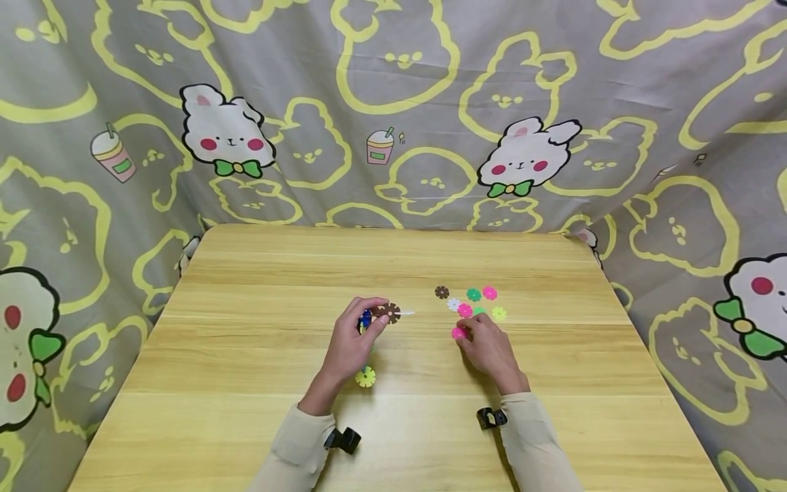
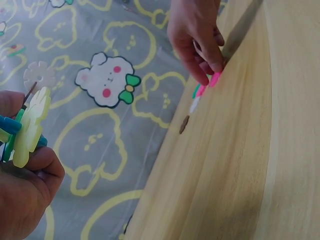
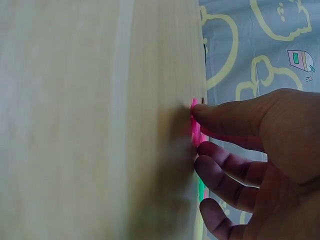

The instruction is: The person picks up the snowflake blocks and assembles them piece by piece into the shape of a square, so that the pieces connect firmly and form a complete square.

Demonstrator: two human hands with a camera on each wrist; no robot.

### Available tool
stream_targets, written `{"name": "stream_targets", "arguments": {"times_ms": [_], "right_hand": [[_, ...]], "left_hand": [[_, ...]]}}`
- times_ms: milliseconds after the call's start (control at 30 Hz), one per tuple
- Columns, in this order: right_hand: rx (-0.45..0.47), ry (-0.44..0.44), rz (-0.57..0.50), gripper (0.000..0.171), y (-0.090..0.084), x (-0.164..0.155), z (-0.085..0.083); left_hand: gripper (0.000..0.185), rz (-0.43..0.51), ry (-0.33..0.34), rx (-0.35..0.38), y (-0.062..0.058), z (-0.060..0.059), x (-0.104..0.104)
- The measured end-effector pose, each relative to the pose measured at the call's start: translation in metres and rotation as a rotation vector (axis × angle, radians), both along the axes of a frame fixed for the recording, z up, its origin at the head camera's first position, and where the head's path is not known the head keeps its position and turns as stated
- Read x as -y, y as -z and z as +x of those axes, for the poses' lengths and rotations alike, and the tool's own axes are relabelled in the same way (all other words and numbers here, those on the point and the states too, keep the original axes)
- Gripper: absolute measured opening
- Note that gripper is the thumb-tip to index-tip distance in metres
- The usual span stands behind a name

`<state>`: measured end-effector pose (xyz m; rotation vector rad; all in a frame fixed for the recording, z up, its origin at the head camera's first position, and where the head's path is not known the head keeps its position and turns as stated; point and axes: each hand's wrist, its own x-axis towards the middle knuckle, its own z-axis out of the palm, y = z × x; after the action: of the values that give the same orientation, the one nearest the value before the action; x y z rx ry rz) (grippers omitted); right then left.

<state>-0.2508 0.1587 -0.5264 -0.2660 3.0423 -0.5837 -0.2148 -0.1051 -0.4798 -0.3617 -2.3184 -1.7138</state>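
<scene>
My left hand [image 1: 347, 345] holds a built-up piece of slotted plastic snowflake discs above the table. A brown disc [image 1: 390, 313], a white disc seen edge-on [image 1: 407, 313], a blue disc [image 1: 365, 318] and a yellow disc [image 1: 365, 377] show on it; green and light-blue parts also appear in the left wrist view. The fingers hide its middle. On the right, my right hand [image 1: 490, 347] pinches a pink snowflake disc [image 1: 458, 333] by its edge at the tabletop, thumb on one side and fingertips on the other.
Just beyond the right hand lie several loose discs: brown [image 1: 442, 292], white [image 1: 453, 305], pink [image 1: 464, 310], green [image 1: 473, 294], another pink [image 1: 489, 292] and yellow [image 1: 499, 313]. A patterned curtain [image 1: 424, 123] surrounds the wooden table [image 1: 277, 273]. Black wrist straps are on both sleeves.
</scene>
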Motion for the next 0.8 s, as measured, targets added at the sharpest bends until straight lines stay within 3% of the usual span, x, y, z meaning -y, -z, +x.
{"name": "stream_targets", "arguments": {"times_ms": [333, 633, 800], "right_hand": [[0.053, 0.019, 0.005, 0.024, -0.0001, -0.0003, -0.0024], [0.121, 0.038, -0.078, 0.019, -0.0015, -0.0019, -0.0034], [0.091, 0.044, -0.160, 0.017, -0.0033, 0.0004, -0.0032]], "left_hand": [[0.025, 0.007, 0.007, -0.006, -0.0011, -0.0008, -0.0016], [0.025, 0.014, 0.010, -0.005, -0.0009, -0.0009, -0.0020], [0.025, 0.015, 0.012, 0.005, -0.0017, -0.0008, -0.0023]]}}
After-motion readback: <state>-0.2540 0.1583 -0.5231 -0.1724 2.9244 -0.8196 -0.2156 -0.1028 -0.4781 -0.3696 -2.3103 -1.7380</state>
